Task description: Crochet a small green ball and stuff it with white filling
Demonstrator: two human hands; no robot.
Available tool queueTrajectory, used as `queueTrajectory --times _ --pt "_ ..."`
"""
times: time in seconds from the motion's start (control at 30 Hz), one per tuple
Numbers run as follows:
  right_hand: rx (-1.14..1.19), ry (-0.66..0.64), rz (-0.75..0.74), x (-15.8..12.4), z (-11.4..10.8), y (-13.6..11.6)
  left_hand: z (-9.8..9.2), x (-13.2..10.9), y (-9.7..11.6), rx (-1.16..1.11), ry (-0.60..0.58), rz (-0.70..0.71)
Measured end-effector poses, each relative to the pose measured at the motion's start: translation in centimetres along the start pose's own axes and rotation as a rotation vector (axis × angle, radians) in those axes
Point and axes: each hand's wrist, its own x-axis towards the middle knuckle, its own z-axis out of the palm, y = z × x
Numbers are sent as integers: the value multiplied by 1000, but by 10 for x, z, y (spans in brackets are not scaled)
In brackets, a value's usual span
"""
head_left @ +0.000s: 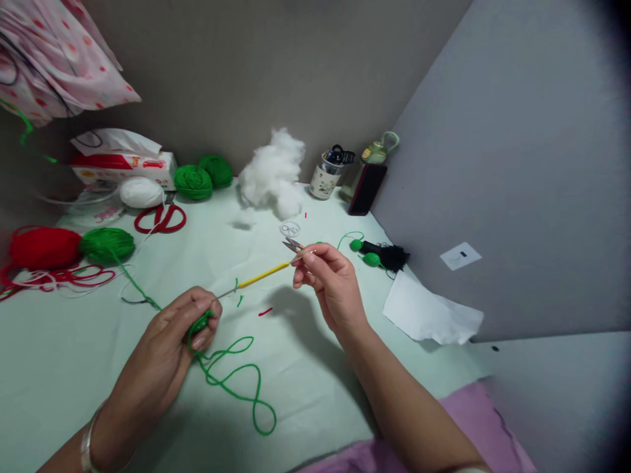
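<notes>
My left hand [185, 328] is closed around a small green crocheted piece [201, 322]. A crochet hook [263, 274] with a yellow handle spans the gap between my hands. Its metal shaft reaches the fingers of my left hand; where its tip sits is hidden. My right hand [332, 282] pinches the hook's other end between thumb and fingers. Green yarn [259, 387] trails from the left hand in loose loops on the table. Just behind the right fingertips lie small scissors [292, 244], their blades pointing left, partly covered by the hand.
At the left are a red yarn ball [44, 247], a green ball [107, 246] and red-handled scissors [160, 219]. White stuffing [273, 172], a pen cup [326, 176] and a phone [367, 189] stand at the back. White paper [432, 314] lies right, near black yarn [387, 255].
</notes>
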Motion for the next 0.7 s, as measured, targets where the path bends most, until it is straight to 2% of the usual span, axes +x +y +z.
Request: queueTrajectory --times 0.13,0.2,0.43,0.7 --pt "-11 -19 -14 1 -3 -3 6 -2 3 -47 35 72" --pt "-33 -26 -21 2 -5 -4 7 -3 4 -51 8 94" --pt "-94 -41 -3 2 -8 -6 1 -6 3 -58 -43 141" --pt "-57 -101 -10 4 -14 -6 -1 -7 1 -51 -41 180"
